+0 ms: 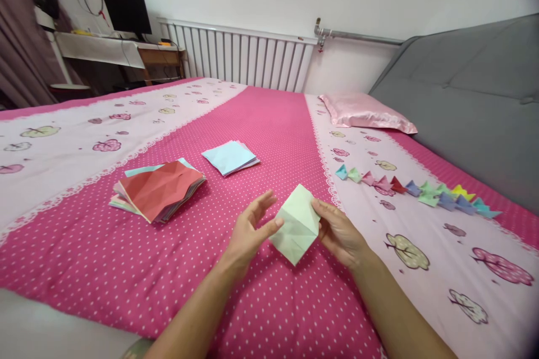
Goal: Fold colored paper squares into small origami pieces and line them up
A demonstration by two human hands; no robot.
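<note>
A pale green sheet of folding paper [295,225], with crease lines across it, is held up over the pink bedspread. My right hand [340,233] pinches its right edge between thumb and fingers. On the other side, my left hand [251,230] has its fingers apart, the thumb tip at the paper's left edge; whether it touches is hard to tell. Beyond the hands lies a small stack of light blue paper squares [231,157]. Further left sits a bigger, untidy pile of coloured paper with a creased red sheet [162,186] on top.
A row of several small folded paper pieces [425,193] in many colours runs along the bed at right. Behind it are a pink pillow [366,112] and a grey headboard [463,95]. A white radiator [240,56] and a desk with a monitor [127,12] stand at the back.
</note>
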